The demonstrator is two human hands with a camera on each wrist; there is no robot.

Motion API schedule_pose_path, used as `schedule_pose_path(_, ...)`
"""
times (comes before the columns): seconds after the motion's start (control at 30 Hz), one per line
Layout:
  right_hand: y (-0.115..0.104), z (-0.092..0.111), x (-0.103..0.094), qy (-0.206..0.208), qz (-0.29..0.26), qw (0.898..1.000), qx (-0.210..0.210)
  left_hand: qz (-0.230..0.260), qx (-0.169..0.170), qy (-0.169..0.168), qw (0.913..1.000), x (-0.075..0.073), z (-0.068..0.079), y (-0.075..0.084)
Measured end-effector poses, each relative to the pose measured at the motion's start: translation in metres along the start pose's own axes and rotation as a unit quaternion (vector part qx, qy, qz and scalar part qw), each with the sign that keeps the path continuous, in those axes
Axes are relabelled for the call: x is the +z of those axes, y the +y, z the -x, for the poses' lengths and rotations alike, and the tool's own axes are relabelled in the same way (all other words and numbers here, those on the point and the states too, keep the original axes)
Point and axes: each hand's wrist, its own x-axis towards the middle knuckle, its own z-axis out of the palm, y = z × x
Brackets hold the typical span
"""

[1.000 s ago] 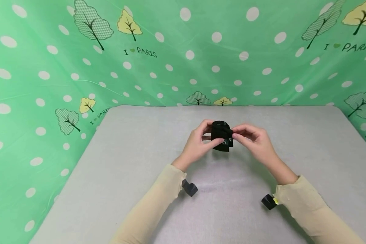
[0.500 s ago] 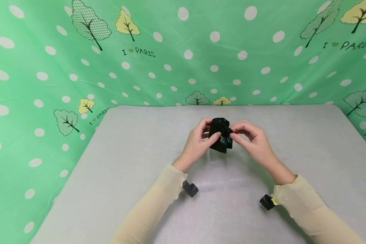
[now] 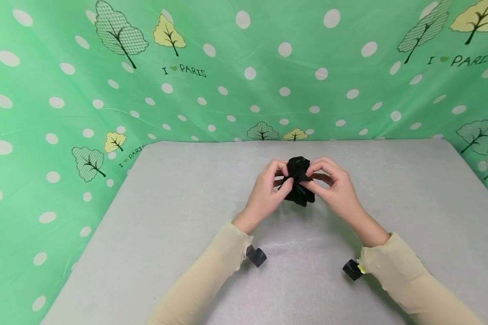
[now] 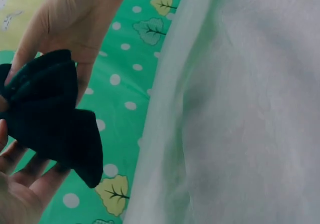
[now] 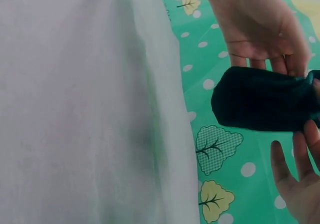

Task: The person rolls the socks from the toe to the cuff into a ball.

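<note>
A bundle of soft black cloth, looking like folded socks (image 3: pixel 299 195), is held above the table between both hands. My left hand (image 3: pixel 265 186) pinches its left side with thumb and fingers. On the right side my right hand (image 3: pixel 334 181) pinches it too, and the cloth is gathered between the two grips. In the left wrist view the black socks (image 4: pixel 47 103) spread in layered folds. A smooth rounded end of the socks (image 5: pixel 260 98) shows in the right wrist view. Some fingertips are hidden behind the cloth.
A grey cloth-covered table (image 3: pixel 179 194) lies under the hands. Behind it and at the sides hangs a green curtain (image 3: pixel 227 58) with white dots and printed trees. Small black wrist cameras (image 3: pixel 257 256) stick out from the beige sleeves (image 3: pixel 211 271).
The cloth went from a flat, folded stack with pale lettering showing to a crumpled, gathered bundle. My right hand moved slightly left and the left hand's fingers drew in closer.
</note>
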Motion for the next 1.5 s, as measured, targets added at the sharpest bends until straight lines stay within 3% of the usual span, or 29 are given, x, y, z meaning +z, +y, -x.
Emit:
schedule_pose_path(0.13,-0.001,0.000,0.000,0.005,0.005,1.000,0.019,0.018,-0.005,-0.013,0.9998,0.001,0.001,0.001)
schedule_pose_path(0.37,-0.001,0.000,-0.002,0.002,0.005,1.000,0.029,0.023,-0.004,0.000,0.9997,0.001,0.001,-0.002)
schedule_pose_path(0.63,0.003,0.002,-0.007,-0.015,-0.002,1.000,0.005,0.032,-0.027,-0.018,0.9990,-0.001,0.000,-0.006)
schedule_pose_path(0.83,0.005,0.004,-0.009,-0.022,-0.004,1.000,0.004,0.021,-0.024,-0.023,0.9992,-0.001,-0.001,-0.009)
schedule_pose_path(1.33,0.007,0.006,-0.009,-0.015,-0.040,0.999,-0.023,0.052,-0.043,-0.002,0.9978,0.000,-0.001,-0.007)
schedule_pose_path(1.5,0.007,0.007,-0.008,-0.021,-0.054,0.998,-0.025,0.046,-0.033,0.000,0.9984,0.000,-0.001,-0.006)
